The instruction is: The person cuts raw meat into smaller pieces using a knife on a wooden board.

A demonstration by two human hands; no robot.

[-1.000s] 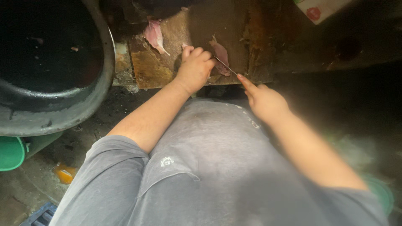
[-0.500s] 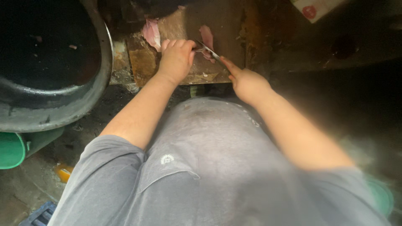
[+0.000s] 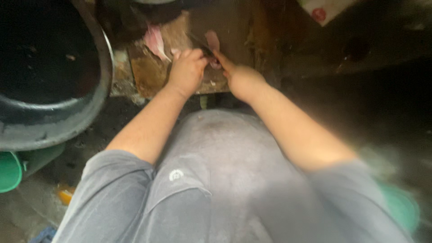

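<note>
My left hand [image 3: 186, 72] presses down on a pink piece of raw meat [image 3: 211, 42] lying on a worn wooden board [image 3: 144, 74]. My right hand [image 3: 240, 78] is closed round the handle of a dark knife [image 3: 200, 45], whose blade runs up and left beside the meat. A second pink piece [image 3: 155, 40] lies on the board to the left. Both hands sit close together over the board's near edge. My grey shirt fills the lower part of the view.
A big dark metal pan [image 3: 49, 76] stands at the left, touching the board's side. A green plastic tub [image 3: 10, 171] sits below it. A white packet with a red mark [image 3: 321, 11] lies at the top right. Dark ground lies to the right.
The view is blurred by motion. My hands have come closer together on the board, and the knife blade has swung up alongside the meat.
</note>
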